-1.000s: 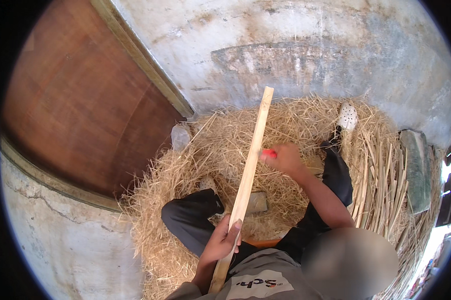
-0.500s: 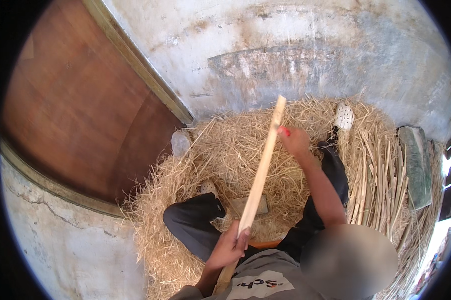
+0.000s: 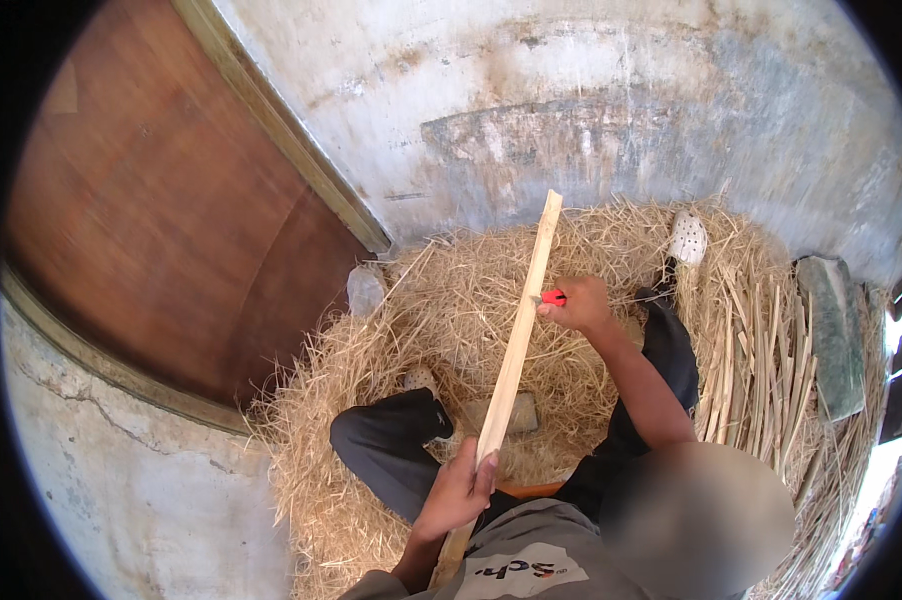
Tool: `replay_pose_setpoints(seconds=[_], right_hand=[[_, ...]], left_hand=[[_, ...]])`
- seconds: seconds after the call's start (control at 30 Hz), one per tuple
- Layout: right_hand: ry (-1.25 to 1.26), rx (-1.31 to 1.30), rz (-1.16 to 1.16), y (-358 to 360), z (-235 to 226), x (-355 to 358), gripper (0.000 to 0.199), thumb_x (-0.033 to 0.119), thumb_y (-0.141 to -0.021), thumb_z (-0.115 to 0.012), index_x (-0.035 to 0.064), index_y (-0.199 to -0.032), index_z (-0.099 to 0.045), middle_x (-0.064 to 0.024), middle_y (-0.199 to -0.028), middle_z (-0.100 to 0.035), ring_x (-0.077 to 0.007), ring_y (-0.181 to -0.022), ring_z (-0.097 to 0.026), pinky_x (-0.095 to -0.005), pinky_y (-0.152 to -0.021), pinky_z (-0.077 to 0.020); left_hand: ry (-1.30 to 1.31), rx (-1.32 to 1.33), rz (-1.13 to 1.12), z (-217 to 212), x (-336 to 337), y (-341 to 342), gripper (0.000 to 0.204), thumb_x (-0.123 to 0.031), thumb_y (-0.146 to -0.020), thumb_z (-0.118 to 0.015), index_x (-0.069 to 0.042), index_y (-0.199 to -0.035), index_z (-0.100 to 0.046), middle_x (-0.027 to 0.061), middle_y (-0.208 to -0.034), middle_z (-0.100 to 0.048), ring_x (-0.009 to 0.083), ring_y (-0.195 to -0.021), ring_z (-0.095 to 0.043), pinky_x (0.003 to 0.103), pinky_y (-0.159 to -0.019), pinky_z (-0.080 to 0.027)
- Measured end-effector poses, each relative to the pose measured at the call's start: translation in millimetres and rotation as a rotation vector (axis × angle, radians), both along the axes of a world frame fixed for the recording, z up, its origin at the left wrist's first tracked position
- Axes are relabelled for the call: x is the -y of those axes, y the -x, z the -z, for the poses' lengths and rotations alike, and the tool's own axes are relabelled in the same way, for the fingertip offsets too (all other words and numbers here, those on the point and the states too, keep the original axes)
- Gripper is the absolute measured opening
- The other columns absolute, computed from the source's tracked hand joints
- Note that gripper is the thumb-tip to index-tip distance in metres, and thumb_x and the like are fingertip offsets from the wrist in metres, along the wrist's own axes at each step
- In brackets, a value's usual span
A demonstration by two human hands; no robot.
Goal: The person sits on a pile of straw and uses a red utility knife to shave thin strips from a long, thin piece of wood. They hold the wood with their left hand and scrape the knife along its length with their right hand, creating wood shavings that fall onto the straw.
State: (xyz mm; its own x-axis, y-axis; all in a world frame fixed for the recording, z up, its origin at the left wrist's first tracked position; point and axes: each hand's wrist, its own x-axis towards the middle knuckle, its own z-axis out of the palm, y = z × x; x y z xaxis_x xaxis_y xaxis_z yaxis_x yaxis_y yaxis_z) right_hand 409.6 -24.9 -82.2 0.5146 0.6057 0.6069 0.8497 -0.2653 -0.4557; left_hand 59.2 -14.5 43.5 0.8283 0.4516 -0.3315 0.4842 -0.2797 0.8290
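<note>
A long pale wooden strip (image 3: pixel 516 345) slants from my lap up toward the wall. My left hand (image 3: pixel 458 492) grips its lower end. My right hand (image 3: pixel 579 304) holds a small red-handled tool (image 3: pixel 552 297), its tip against the strip's right edge about a third of the way down from the top. I sit with dark-trousered legs (image 3: pixel 391 445) spread on a heap of straw (image 3: pixel 451 310). What kind of blade the tool has is too small to tell.
A brown wooden door (image 3: pixel 161 230) fills the left. A stained concrete wall (image 3: pixel 591 110) stands ahead. Split pale strips (image 3: pixel 756 370) lie bundled at my right beside a grey slab (image 3: pixel 831 335). A white perforated shoe (image 3: pixel 687 238) and a stone (image 3: pixel 365 290) rest in the straw.
My right hand with the red tool has slid back down the strip from near its top end. The strip has tilted slightly more upright; my left hand keeps its grip.
</note>
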Motion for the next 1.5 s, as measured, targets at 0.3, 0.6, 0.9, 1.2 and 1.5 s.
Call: replay_pose_setpoints(seconds=[0.3,0.6,0.9,1.2,1.5], right_hand=[[0.146,-0.151,0.250,-60.0,-3.7,5.1,0.057,0.062,-0.084,-0.054,0.0074,-0.084,-0.072,-0.0200,-0.069,-0.064,-0.0391,-0.072,-0.064,-0.0485,-0.066,-0.0500],[0.137,-0.506,0.517,-113.6,13.4,26.3,0.084,0.073,-0.089,-0.032,-0.0020,-0.077,-0.068,-0.0269,-0.077,-0.065,-0.0408,-0.074,-0.064,-0.0508,-0.072,-0.0470],[0.119,-0.061,-0.355,59.7,-28.2,9.9,0.058,0.067,-0.073,-0.065,0.0102,-0.063,-0.063,-0.0083,-0.059,-0.059,-0.0291,-0.054,-0.061,-0.0425,-0.053,-0.0464],[0.013,0.030,-0.219,42.8,-18.8,1.6,0.060,0.068,-0.067,-0.069,0.0097,-0.057,-0.059,-0.0080,-0.051,-0.055,-0.0277,-0.048,-0.058,-0.0399,-0.047,-0.0442],[-0.064,-0.073,-0.187,27.5,-10.3,-5.7,0.058,0.065,-0.069,-0.071,0.0090,-0.056,-0.057,-0.0090,-0.050,-0.052,-0.0277,-0.046,-0.056,-0.0404,-0.047,-0.0443]], left_hand=[[0.123,-0.029,-0.017,5.0,11.9,18.0,0.021,-0.024,-0.101,-0.047,-0.004,-0.105,-0.043,0.0037,-0.064,-0.052,0.0120,-0.050,-0.054,0.029,-0.047,-0.045],[0.342,0.066,-0.157,6.4,0.8,38.8,0.024,-0.026,-0.103,-0.043,-0.004,-0.112,-0.045,0.0010,-0.067,-0.050,0.0070,-0.054,-0.050,0.023,-0.047,-0.044],[0.337,0.113,-0.177,3.3,-13.9,7.0,0.024,-0.026,-0.104,-0.042,-0.004,-0.111,-0.047,0.0012,-0.066,-0.048,0.0073,-0.051,-0.047,0.022,-0.046,-0.044],[0.373,0.125,-0.147,0.8,-16.1,-3.1,0.028,-0.031,-0.104,-0.043,-0.004,-0.113,-0.045,0.0013,-0.064,-0.047,0.0075,-0.049,-0.045,0.022,-0.045,-0.043],[0.388,0.136,-0.109,0.8,-13.9,-2.5,0.028,-0.032,-0.104,-0.042,-0.005,-0.111,-0.045,0.0008,-0.064,-0.047,0.0070,-0.050,-0.045,0.022,-0.045,-0.043]])
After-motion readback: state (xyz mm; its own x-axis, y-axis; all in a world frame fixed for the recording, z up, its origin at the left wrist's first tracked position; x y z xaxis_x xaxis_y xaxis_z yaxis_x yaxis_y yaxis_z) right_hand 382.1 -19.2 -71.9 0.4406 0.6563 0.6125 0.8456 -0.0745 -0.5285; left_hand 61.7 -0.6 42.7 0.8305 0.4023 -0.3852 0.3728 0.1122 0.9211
